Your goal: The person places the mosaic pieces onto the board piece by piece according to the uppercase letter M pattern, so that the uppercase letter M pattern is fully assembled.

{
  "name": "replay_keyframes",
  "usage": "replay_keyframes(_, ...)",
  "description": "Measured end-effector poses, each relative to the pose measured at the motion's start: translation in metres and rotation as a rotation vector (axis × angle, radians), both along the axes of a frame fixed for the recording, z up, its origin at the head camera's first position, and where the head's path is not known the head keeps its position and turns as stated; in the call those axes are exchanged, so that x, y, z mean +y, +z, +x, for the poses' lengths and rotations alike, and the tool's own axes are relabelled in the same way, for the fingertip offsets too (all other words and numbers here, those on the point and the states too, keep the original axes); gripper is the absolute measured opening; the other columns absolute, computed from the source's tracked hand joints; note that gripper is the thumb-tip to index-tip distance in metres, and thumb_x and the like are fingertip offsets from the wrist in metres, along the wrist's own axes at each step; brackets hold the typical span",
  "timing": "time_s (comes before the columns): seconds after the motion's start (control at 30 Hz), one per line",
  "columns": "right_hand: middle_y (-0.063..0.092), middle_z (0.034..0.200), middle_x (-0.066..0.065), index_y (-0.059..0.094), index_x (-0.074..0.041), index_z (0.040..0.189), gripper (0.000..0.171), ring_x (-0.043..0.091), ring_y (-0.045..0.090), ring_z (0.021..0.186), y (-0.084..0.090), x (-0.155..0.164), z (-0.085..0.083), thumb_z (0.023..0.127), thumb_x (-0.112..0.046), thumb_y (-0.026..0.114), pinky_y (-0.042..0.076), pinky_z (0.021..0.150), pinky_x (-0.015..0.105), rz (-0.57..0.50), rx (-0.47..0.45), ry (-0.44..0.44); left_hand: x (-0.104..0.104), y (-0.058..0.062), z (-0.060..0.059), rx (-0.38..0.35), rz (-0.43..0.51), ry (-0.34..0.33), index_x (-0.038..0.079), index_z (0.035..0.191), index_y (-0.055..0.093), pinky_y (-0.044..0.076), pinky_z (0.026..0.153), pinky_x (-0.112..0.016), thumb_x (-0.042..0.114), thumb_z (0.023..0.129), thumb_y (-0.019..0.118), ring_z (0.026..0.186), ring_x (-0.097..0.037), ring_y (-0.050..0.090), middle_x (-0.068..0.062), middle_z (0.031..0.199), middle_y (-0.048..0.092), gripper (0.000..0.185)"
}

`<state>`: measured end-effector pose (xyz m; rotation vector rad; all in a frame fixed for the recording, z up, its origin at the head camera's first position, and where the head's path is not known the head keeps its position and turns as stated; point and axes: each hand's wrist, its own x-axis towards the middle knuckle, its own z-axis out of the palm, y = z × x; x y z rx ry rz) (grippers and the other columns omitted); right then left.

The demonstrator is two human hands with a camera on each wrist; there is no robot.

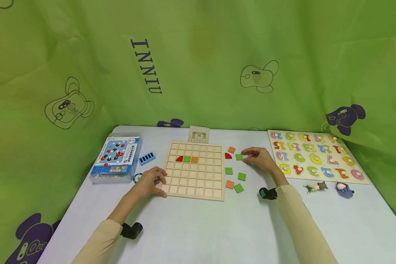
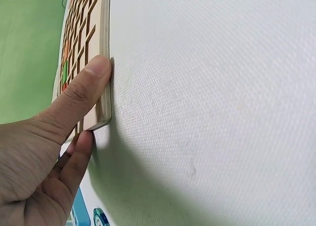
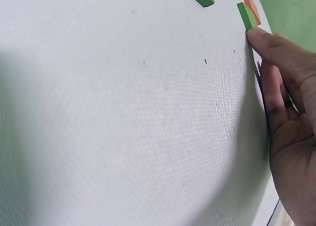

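Note:
A wooden grid board point(image 1: 191, 186) lies mid-table, with a red quarter-round tile point(image 1: 179, 158), a green square tile point(image 1: 186, 159) and an orange square tile point(image 1: 194, 160) side by side in its slots. At its near left corner my left hand point(image 1: 149, 182) grips the board, thumb point(image 2: 98, 68) on the front edge and fingers round the left side. Right of the board, my right hand point(image 1: 261, 159) pinches another green square tile point(image 1: 239, 157) at its right end. In the right wrist view the thumb point(image 3: 259, 37) meets that tile's end.
Loose tiles lie around the right hand: a red quarter-round point(image 1: 228, 156), an orange square point(image 1: 231, 150) and several more nearer. A pattern card point(image 1: 198, 135) sits behind the board. Boxed set point(image 1: 117, 156) and blue block point(image 1: 147, 158) stand left; number puzzle point(image 1: 316, 154) and figurines point(image 1: 344, 190) right.

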<state>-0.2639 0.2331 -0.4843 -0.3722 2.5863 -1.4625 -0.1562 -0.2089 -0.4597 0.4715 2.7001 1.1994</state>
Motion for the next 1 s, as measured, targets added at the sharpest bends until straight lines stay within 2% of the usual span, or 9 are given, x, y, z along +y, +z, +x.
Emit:
replay_keyframes(0.2,0.068,0.104,0.017,0.068,0.000,0.109,0.030,0.014,0.057,0.077,-0.003,-0.001,0.000,0.082,-0.008,0.076,0.048,0.064,0.016,-0.021,0.043,-0.010,0.000,0.000,0.001,-0.002,-0.007,0.003,0.003,0.077,0.060,0.054,0.092,-0.037,0.005,0.057,0.090,0.111,-0.033,0.054,-0.014,0.115,0.058,0.036)
replay_keyframes(0.57,0.058,0.116,0.034,0.055,0.013,0.120,0.036,0.009,0.065,0.089,-0.007,0.000,0.015,0.086,0.006,0.066,0.053,0.080,0.013,-0.275,0.016,-0.071,0.000,0.000,0.001,-0.005,0.013,0.000,0.002,0.077,0.061,0.053,0.093,-0.039,0.005,0.056,0.090,0.110,-0.033,0.054,-0.015,0.115,0.058,0.036)
replay_keyframes(0.73,0.055,0.121,0.034,0.053,0.014,0.121,0.038,0.006,0.065,0.090,-0.009,-0.003,0.020,0.086,0.006,0.066,0.054,0.081,0.014,-0.338,0.008,-0.123,0.001,0.001,0.001,0.002,0.011,0.001,0.001,0.077,0.061,0.053,0.094,-0.039,0.005,0.056,0.090,0.110,-0.033,0.054,-0.016,0.114,0.058,0.036)
replay_keyframes(0.9,0.052,0.122,0.037,0.052,0.015,0.121,0.037,0.002,0.064,0.090,-0.008,-0.011,0.028,0.088,0.005,0.064,0.054,0.082,0.016,-0.427,0.012,-0.138,0.001,0.002,0.002,0.002,0.011,-0.001,0.001,0.077,0.061,0.053,0.094,-0.039,0.005,0.056,0.090,0.110,-0.033,0.054,-0.015,0.114,0.058,0.036)
replay_keyframes(1.0,0.055,0.121,0.033,0.053,0.014,0.121,0.037,0.003,0.064,0.090,-0.006,-0.016,0.032,0.087,0.003,0.066,0.055,0.082,0.017,-0.449,0.001,-0.158,0.001,0.001,0.002,0.003,0.009,-0.002,0.001,0.077,0.061,0.053,0.094,-0.040,0.005,0.056,0.089,0.110,-0.032,0.053,-0.015,0.114,0.058,0.036)
